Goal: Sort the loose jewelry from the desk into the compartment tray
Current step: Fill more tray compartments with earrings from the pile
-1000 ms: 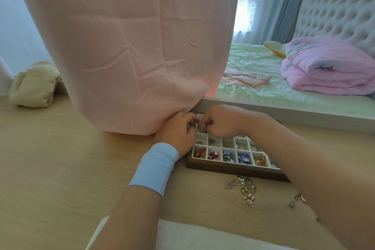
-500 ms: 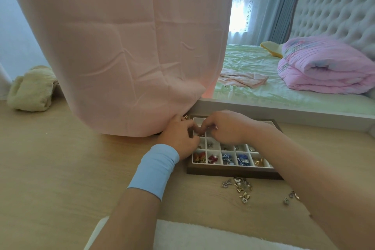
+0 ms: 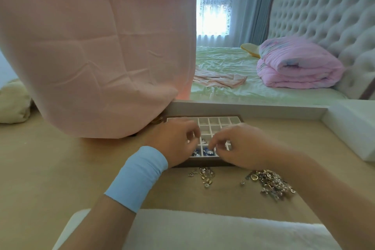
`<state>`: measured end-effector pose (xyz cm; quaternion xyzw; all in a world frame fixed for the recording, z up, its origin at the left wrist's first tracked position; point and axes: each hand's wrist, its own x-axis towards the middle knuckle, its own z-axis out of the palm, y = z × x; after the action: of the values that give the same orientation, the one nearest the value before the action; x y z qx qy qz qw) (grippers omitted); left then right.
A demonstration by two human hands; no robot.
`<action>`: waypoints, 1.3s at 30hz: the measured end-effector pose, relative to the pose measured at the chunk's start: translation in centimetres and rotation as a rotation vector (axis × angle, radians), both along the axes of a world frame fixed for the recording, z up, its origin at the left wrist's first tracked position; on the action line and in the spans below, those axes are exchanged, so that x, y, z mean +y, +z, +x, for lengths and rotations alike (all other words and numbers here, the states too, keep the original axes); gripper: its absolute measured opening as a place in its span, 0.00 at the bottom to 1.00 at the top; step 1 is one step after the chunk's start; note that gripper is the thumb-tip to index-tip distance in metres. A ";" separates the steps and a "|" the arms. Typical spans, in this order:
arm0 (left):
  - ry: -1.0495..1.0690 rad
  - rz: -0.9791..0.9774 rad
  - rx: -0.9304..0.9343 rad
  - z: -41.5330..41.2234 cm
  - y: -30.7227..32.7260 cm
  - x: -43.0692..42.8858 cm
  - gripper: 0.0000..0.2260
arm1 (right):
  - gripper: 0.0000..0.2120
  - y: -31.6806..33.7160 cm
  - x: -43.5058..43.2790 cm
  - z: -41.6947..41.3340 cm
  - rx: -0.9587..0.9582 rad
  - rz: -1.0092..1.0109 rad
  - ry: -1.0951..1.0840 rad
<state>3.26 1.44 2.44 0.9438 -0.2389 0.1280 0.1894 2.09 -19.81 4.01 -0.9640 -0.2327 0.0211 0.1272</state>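
Note:
The compartment tray (image 3: 220, 121) has a dark wood frame and white cells, and lies on the desk by the mirror's base. Blue and silver pieces (image 3: 209, 152) fill its front cells. My left hand (image 3: 175, 143), with a blue wristband, hovers over the tray's left side with its fingers curled. My right hand (image 3: 238, 146) is over the front row, fingertips drawn together above the blue pieces. Blur hides whether either hand holds anything. A small jewelry cluster (image 3: 204, 176) and a bigger pile (image 3: 271, 183) of loose jewelry lie on the desk in front of the tray.
A pink cloth (image 3: 97, 57) hangs over the mirror and reaches the desk just left of the tray. A white foam block (image 3: 353, 128) sits at the right. A white fluffy mat (image 3: 203, 231) lies along the near edge. A beige bundle (image 3: 12, 103) lies far left.
Both hands have come from the tray's back-left cells toward its front row and moved slightly apart. The view has shifted, so the bigger jewelry pile on the right now shows.

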 end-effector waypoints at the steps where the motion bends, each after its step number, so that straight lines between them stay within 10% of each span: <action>1: -0.015 0.036 0.019 -0.7 0.0 -0.6 0.03 | 0.10 -0.3 -0.1 -0.6 -0.008 -0.019 0.006; 9: -0.064 0.216 -0.003 -4.8 -3.3 -1.2 0.12 | 0.12 -2.8 0.4 -1.9 -0.053 -0.118 0.086; 39: -0.025 -0.066 0.173 -5.1 -4.0 1.2 0.08 | 0.08 -3.1 0.2 -2.2 -0.062 -0.080 0.124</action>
<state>-1.89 2.62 -1.57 0.9415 -0.2289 0.0515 0.2421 -0.11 -19.60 0.90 -0.9522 -0.2947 0.0084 0.0798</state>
